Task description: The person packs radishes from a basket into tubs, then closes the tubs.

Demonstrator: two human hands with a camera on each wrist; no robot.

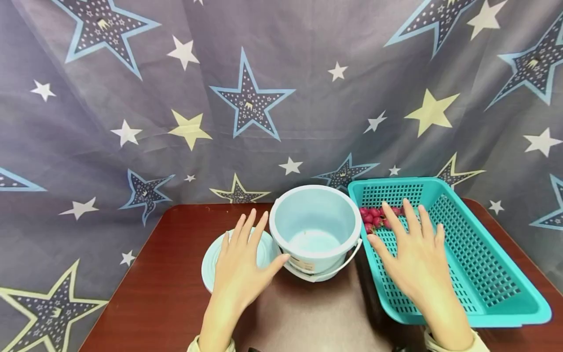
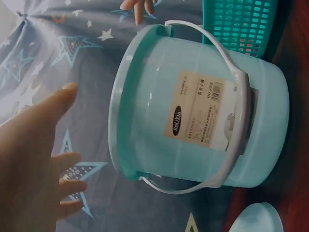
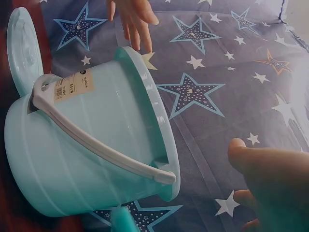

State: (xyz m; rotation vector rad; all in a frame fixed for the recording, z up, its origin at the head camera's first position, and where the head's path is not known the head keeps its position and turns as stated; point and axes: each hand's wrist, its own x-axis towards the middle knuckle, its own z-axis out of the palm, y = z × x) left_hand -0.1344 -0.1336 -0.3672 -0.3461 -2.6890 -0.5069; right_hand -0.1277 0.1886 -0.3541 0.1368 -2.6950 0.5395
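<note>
A light blue bucket [image 1: 314, 232] with a white handle [image 2: 239, 130] hanging down its front stands upright mid-table; its inside looks bare. My left hand [image 1: 244, 256], fingers spread and holding nothing, hovers left of the bucket, over a round pale blue lid [image 1: 211, 261]. On the right, my right hand [image 1: 415, 254] is spread over the teal basket [image 1: 484, 244], also holding nothing. Inside the basket's far left corner lie several red radish-like pieces [image 1: 374, 217], partly behind the right fingers. A paper label [image 2: 198, 111] shows on the bucket's side in the left wrist view.
The reddish-brown table [image 1: 145, 288] ends at a grey star-patterned curtain [image 1: 264, 156] close behind the bucket and basket. The basket's left rim stands right beside the bucket.
</note>
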